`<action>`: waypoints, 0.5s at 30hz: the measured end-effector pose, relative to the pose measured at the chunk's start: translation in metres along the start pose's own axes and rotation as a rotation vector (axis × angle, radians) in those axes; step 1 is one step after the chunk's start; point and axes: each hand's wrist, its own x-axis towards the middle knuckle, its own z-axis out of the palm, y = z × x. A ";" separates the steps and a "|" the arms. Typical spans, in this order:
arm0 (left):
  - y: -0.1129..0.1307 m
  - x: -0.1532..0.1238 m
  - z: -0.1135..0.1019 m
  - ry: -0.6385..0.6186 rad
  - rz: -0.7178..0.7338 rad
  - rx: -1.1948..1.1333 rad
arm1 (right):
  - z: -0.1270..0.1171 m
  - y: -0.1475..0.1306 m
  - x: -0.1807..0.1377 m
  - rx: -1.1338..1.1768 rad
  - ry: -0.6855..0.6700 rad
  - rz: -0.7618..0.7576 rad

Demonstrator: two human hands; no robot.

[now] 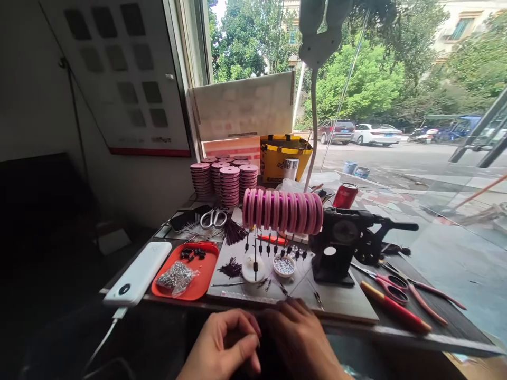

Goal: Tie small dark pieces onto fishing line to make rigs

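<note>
My left hand (pixel 224 345) is in front of the board's near edge, fingers curled toward the thumb; anything in the pinch is too small to make out. Beside it, my right hand (pixel 303 338) shows its back, with its fingertips shaded and smeared. Beyond both hands lies a pale board (pixel 348 301). On it are a white bowl of small silvery beads (pixel 284 265), a round white dish (pixel 253 273) and a dark thread tassel (pixel 232 267). A black hand-cranked winder (pixel 340 237) carries a row of pink spools (pixel 283 211), with several threads and small black weights hanging below.
An orange tray (pixel 206 269) holds black pieces and a bag of beads (pixel 176 277). Left of it lies a white power bank (pixel 138 274) with a cable. Scissors (pixel 396 290), pliers (pixel 428 301) and a red-yellow tool (pixel 396 306) lie right. Stacked pink spools (pixel 229 184) stand behind.
</note>
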 end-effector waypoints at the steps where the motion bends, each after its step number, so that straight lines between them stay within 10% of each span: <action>1: 0.002 -0.003 -0.004 -0.002 0.004 0.023 | 0.010 -0.004 0.007 -0.037 -0.012 -0.038; 8: 0.020 0.002 -0.014 0.001 0.071 0.114 | 0.063 -0.016 0.053 -0.128 -0.008 -0.111; 15: 0.032 0.017 -0.024 0.074 0.145 0.127 | 0.054 -0.015 0.042 -0.028 0.044 -0.250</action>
